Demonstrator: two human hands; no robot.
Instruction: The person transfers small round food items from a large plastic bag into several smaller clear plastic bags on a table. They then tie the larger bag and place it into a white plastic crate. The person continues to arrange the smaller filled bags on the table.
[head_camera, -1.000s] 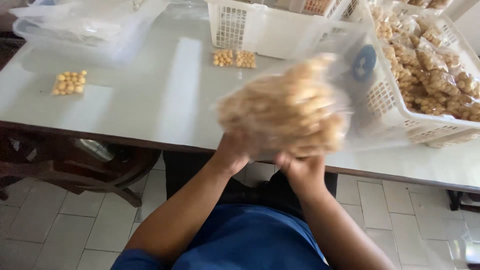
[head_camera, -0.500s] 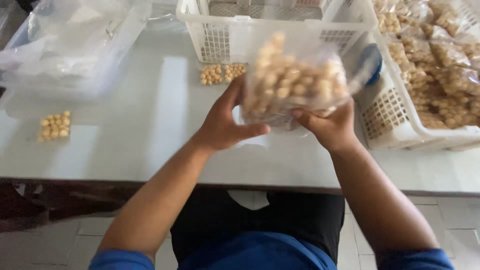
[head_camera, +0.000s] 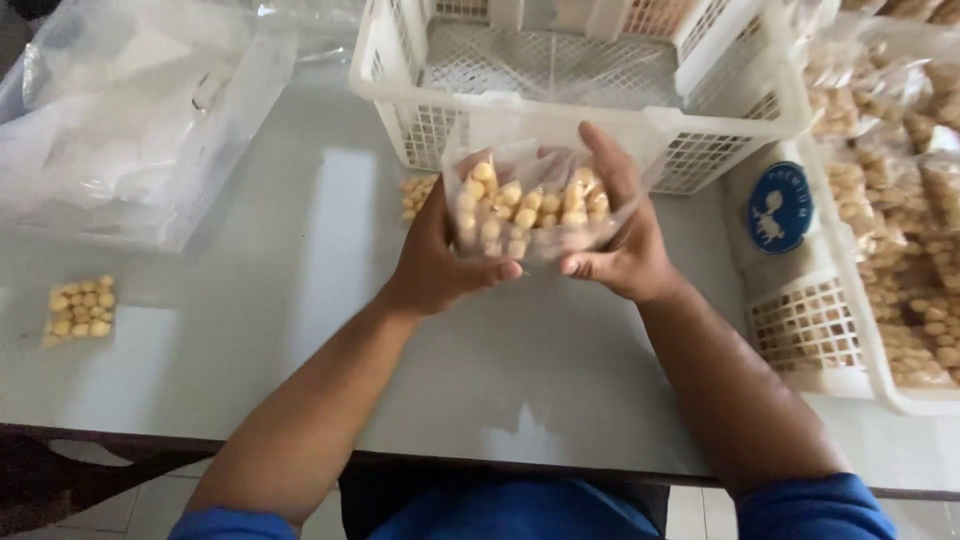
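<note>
Grey and smooth, the table (head_camera: 250, 330) runs under our arms, with a white lattice basket (head_camera: 590, 90) at its far edge and a second white basket (head_camera: 880, 250) of filled snack packets to our right. We hold a clear plastic bag (head_camera: 530, 205) just above the tabletop, in front of the near wall of the lattice basket, and it sits squarely between our two hands. Its lower part is packed with small, round, pale-yellow snack balls, while its upper part stands empty and see-through. Our left hand (head_camera: 440, 260) clasps the bag's left side, thumb across the front bottom edge and fingers curled behind. Our right hand (head_camera: 620, 235) grasps the right side, fingers reaching up along the bag and thumb pointing inward beneath it. Both hands are closed on the bag. A small flat packet (head_camera: 80, 312) of the same balls lies well apart at the left, near a heap of clear plastic sheets (head_camera: 130, 120).
</note>
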